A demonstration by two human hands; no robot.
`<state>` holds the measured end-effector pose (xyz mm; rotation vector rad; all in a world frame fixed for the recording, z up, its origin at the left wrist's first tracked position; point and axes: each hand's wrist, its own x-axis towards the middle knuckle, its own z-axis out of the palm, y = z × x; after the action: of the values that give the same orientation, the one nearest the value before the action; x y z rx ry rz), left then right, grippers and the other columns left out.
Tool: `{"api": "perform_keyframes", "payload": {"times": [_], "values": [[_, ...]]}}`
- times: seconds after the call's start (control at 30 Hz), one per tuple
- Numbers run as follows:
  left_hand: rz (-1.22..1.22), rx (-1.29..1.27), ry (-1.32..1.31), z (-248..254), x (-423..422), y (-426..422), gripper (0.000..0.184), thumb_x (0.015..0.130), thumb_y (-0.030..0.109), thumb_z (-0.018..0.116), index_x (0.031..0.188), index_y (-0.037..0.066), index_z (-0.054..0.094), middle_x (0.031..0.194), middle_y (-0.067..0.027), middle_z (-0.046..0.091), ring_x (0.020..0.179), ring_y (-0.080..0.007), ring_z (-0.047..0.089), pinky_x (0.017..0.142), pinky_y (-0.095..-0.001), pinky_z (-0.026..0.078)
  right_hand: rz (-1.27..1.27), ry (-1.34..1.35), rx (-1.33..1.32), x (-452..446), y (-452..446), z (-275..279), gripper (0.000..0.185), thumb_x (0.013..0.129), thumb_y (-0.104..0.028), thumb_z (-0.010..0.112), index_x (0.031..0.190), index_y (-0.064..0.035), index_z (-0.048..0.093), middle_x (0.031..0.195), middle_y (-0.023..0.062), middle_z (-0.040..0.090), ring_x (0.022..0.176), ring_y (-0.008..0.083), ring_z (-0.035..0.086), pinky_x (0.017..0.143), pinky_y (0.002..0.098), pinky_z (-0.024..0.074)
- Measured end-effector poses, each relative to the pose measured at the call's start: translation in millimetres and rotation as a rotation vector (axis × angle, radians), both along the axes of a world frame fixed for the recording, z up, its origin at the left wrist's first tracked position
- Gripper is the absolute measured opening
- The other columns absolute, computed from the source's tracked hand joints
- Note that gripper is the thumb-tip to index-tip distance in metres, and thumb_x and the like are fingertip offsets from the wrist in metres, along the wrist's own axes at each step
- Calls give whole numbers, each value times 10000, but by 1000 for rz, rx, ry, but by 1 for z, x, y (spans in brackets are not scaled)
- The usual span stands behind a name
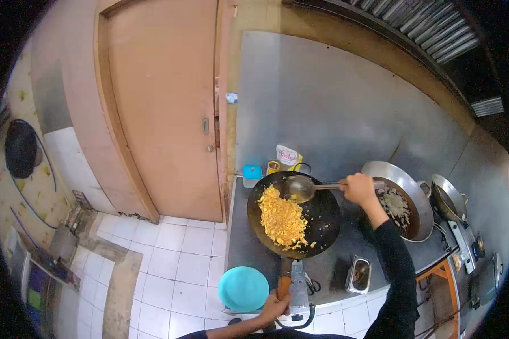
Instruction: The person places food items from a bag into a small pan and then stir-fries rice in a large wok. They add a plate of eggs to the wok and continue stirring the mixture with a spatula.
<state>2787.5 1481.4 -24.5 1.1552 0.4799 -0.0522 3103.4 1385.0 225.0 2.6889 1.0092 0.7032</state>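
My left hand point(275, 306) is wrapped round the wooden handle point(284, 285) of a black wok point(325, 226). Yellow crumbly food, like scrambled egg with bits in it point(283, 220), lies heaped on the wok's left side. My right hand point(358, 188) grips the long handle of a metal ladle point(301, 189). The ladle's bowl is over the far part of the wok, at the upper edge of the food; whether it touches the wok I cannot tell. A turquoise plate point(243, 289) sits at the counter's edge, left of the wok handle.
To the right stands a wide metal pan point(421, 195) with pale pieces in brown liquid, and a smaller pan point(450, 198) beyond. A small metal container point(358, 274) is near the front edge. Behind the wok are a blue-lidded tub point(252, 172), a can point(273, 167) and a pouch point(288, 156).
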Motion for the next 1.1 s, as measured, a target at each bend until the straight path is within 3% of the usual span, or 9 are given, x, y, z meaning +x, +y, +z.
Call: {"api": "perform_keyframes", "payload": {"times": [0.13,0.33,0.4,0.53,0.57,0.67,0.8,1.0,1.1], "values": [[-137,63,-17,23,-10,26,291,833,256,560,894,29,389,590,-31,470,422,-125,478,375,-264,415,-187,-67,-162,26,3,-12,194,700,-295,620,761,-116,660,710,133,619,685,296,613,616,379,487],[-227,34,-47,28,-9,48,252,850,214,530,884,18,375,589,-35,457,425,-115,470,375,-257,398,27,45,-48,23,18,-27,276,712,-342,623,745,-69,648,691,131,613,683,282,613,615,383,483],[-255,81,44,51,-13,53,244,852,222,524,878,22,386,563,-25,453,429,-115,477,375,-251,388,-46,-15,-77,24,12,-10,169,672,-254,618,697,-89,646,693,138,621,651,293,617,591,387,491],[-237,68,101,38,-13,55,255,850,224,532,879,17,386,520,-13,445,386,-117,461,345,-248,348,60,-37,-25,46,26,-39,144,659,-265,638,740,-151,668,648,113,610,649,270,619,593,388,486],[-296,100,54,35,-13,63,278,845,246,542,879,15,393,504,-11,439,369,-119,455,340,-249,352,74,15,-80,47,30,-43,200,723,-327,616,877,-219,684,669,101,615,649,257,602,581,371,470],[-309,55,64,39,-16,79,314,836,278,556,881,9,401,526,-13,450,386,-112,463,346,-247,367,100,-27,-104,54,28,-15,223,723,-353,609,896,-235,685,670,111,619,659,254,606,588,363,473],[-368,131,179,44,-16,108,352,802,326,599,924,38,436,630,-19,495,446,-86,482,387,-228,400,103,-106,-86,89,37,-19,121,683,-306,628,773,-243,680,645,55,615,645,224,616,563,357,471],[-527,226,193,72,-11,162,327,819,313,572,941,39,443,604,12,434,429,-58,433,373,-215,359,233,-70,-67,107,66,-13,150,724,-311,593,841,-281,682,680,40,630,629,234,605,715,410,423],[-594,244,224,86,-4,190,289,809,285,576,900,47,439,602,21,432,405,-53,405,349,-200,329,289,-18,-12,122,83,-13,169,712,-327,602,854,-285,684,721,60,636,721,236,606,752,408,395]]}}
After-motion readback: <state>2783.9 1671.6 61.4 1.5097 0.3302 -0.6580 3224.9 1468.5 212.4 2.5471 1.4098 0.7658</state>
